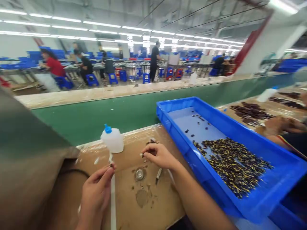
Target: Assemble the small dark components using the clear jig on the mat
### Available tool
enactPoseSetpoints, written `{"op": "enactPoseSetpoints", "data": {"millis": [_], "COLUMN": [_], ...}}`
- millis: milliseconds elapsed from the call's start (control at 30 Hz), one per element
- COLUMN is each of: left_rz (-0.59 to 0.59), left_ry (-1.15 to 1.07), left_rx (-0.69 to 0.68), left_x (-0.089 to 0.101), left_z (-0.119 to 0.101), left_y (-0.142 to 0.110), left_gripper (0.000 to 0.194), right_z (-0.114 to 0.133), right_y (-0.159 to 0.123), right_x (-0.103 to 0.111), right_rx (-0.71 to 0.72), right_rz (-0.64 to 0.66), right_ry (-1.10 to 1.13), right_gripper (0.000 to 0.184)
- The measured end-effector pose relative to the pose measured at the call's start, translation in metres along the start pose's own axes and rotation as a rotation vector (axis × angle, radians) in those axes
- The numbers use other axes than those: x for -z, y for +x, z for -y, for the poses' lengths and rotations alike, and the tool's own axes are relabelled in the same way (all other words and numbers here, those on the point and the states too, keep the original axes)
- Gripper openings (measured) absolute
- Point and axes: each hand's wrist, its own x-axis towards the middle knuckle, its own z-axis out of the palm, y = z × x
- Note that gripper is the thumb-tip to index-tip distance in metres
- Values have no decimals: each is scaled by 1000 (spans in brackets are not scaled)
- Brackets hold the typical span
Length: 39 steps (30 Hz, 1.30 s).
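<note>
My left hand (98, 188) is closed in a pinch above the brown work surface (168, 207), with a tiny dark piece (111, 165) between thumb and fingertip. Farther right, my right hand (157, 156) pinches something small and pale at its fingertips, too small to name. Just behind that hand lies a small heap of dark and pale pieces (152, 141). A small round metal dish (139, 174) sits between my hands, beside a round stain. Below my right wrist lies a thin pen-like tool (158, 175).
A white squeeze bottle (115, 140) with a blue cap stands behind my left hand. At right, a large blue tray (177, 137) holds many small dark and yellow pieces. Beyond it are a co-worker's hands (278, 126) and dark strips (250, 112). A metal housing (28, 153) borders the left.
</note>
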Motion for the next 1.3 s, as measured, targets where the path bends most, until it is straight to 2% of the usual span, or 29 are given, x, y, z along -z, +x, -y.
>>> {"op": "enactPoseSetpoints", "data": {"millis": [100,200,433,867,1100,1300], "left_rz": [12,26,56,44,62,88], "left_ry": [-78,-95,-108,-124,-105,-109], "left_rx": [68,48,10,41,36,29], "left_x": [0,-8,-4,-8,-5,-2], "left_z": [0,-3,-4,-11,-9,-5], "left_y": [-3,-6,-11,-14,-13,-13], "left_gripper": [51,48,46,53,51,48], "right_z": [8,17,22,17,18,17], "right_y": [-9,-18,-25,-27,-27,-26], "right_x": [5,2,-8,-9,-10,-10], "right_rx": [170,330,378,388,388,410], "right_rz": [177,316,437,478,443,415], "right_ry": [-149,-311,-409,-380,-378,-468], "right_gripper": [13,17,17,22,21,20]}}
